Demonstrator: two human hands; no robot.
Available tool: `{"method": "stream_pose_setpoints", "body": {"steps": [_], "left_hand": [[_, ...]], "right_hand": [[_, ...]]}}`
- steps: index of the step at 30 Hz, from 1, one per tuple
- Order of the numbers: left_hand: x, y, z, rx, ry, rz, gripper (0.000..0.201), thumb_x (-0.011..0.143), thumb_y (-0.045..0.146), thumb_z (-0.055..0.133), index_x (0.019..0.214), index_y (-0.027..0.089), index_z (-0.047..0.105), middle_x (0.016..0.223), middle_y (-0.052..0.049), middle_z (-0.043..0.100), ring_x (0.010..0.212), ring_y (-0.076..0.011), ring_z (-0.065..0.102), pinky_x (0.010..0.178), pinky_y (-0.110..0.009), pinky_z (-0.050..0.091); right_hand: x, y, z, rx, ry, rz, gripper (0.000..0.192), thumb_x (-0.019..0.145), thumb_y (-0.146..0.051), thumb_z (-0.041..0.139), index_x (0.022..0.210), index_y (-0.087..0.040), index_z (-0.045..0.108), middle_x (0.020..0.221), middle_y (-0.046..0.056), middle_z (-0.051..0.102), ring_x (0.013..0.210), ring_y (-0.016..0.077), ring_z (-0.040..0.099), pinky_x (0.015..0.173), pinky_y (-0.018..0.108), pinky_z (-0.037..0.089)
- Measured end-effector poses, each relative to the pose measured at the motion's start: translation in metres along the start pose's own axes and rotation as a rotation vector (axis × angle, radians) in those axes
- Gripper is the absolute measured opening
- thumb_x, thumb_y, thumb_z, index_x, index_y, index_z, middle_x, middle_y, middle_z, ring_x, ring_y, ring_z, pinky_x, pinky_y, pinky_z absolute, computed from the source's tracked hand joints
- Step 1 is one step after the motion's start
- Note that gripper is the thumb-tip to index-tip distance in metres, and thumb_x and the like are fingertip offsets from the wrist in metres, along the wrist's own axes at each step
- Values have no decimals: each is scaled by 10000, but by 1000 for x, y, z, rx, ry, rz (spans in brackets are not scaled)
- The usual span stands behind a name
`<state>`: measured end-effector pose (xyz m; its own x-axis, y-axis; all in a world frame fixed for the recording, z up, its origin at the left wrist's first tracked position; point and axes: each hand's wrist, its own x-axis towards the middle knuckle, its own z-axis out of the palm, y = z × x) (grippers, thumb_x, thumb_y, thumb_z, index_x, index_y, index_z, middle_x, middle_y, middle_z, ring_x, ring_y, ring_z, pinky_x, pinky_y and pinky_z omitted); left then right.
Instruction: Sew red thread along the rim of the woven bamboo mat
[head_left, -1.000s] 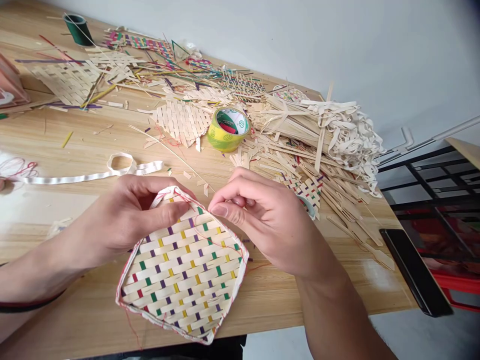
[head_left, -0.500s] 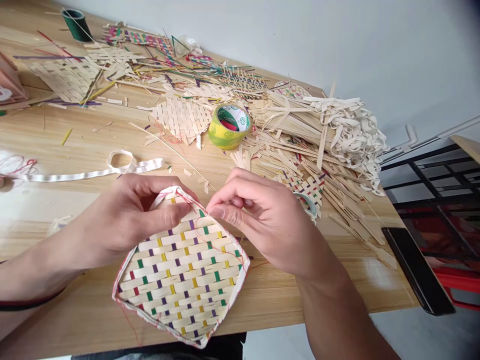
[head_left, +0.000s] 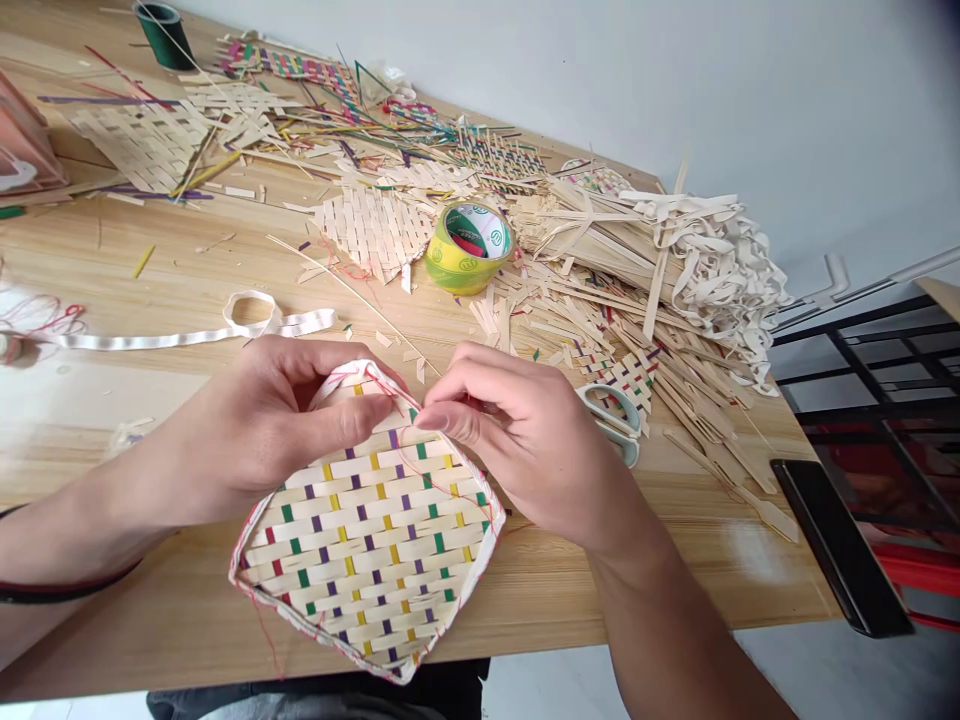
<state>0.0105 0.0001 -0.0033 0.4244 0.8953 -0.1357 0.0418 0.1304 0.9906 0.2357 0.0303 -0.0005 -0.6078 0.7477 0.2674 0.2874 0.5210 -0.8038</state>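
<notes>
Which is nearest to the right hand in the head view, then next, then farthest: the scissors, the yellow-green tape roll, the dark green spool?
From the right hand:
1. Scissors, just beyond its knuckles on the right.
2. Yellow-green tape roll, farther back at mid-table, among the strips.
3. Dark green spool, at the far left corner.
</notes>
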Motion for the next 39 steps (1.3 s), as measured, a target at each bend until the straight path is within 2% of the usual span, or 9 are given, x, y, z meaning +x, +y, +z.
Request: {"method": "stream_pose_setpoints", "body": {"steps": [4, 8, 12, 17, 22, 27, 39], "left_hand": [[1, 2, 2, -41, 4, -16, 202, 991, 245, 667, 843, 136, 752, 663, 42, 630, 539, -56, 514, 486, -112, 423], [1, 4, 3, -55, -8, -37, 203, 1002, 254, 652, 865, 137, 748, 699, 32, 657, 569, -62, 556, 519, -114, 456], [-1, 3, 1, -28, 10, -45, 225, 991, 281, 672, 831, 133, 731, 675, 34, 633, 548, -60, 524, 510, -120, 445], [-1, 1, 0, -22, 1, -69, 237, 991, 335, 667, 887, 141, 752, 725, 6, 682, 585, -91, 574, 528, -152, 464], [0, -1, -1, 7, 7, -64, 262, 986, 344, 659, 827, 142, 710, 699, 19, 645, 589, -85, 556, 540, -156, 437], [0, -4, -2, 21, 13, -64, 243, 966, 361, 681, 857, 146, 717, 799, -40, 757, 668, -139, 670, 574, -195, 465], [1, -3, -1, 23, 9, -70, 281, 985, 378, 654, 870, 127, 704, 795, -45, 759, 647, -126, 660, 551, -189, 449]], "right_hand": [[1, 1, 2, 15, -12, -35, 335, 1074, -370, 650, 798, -185, 605, 783, -13, 610, 705, 109, 540, 645, 258, 412], [1, 1, 2, 30, -12, -23, 339, 1089, -359, 630, 799, -188, 589, 771, -18, 588, 707, 107, 536, 661, 254, 419], [0, -1, 3, 19, -9, -17, 357, 1117, -380, 566, 808, -202, 574, 770, -11, 572, 704, 123, 528, 665, 268, 424], [0, -1, 5, -13, 16, -38, 334, 1112, -360, 580, 816, -206, 574, 783, -3, 571, 720, 133, 536, 685, 278, 435], [-1, -2, 6, -35, 33, -31, 319, 1109, -330, 590, 816, -203, 575, 773, -7, 564, 721, 131, 541, 685, 278, 437], [-1, -3, 7, -82, 56, -60, 283, 1089, -279, 628, 822, -193, 592, 776, -9, 567, 726, 125, 546, 688, 275, 441], [-4, -5, 6, -266, 81, -117, 261, 1069, -197, 644, 811, -179, 615, 756, -10, 552, 694, 116, 520, 657, 274, 421]]}}
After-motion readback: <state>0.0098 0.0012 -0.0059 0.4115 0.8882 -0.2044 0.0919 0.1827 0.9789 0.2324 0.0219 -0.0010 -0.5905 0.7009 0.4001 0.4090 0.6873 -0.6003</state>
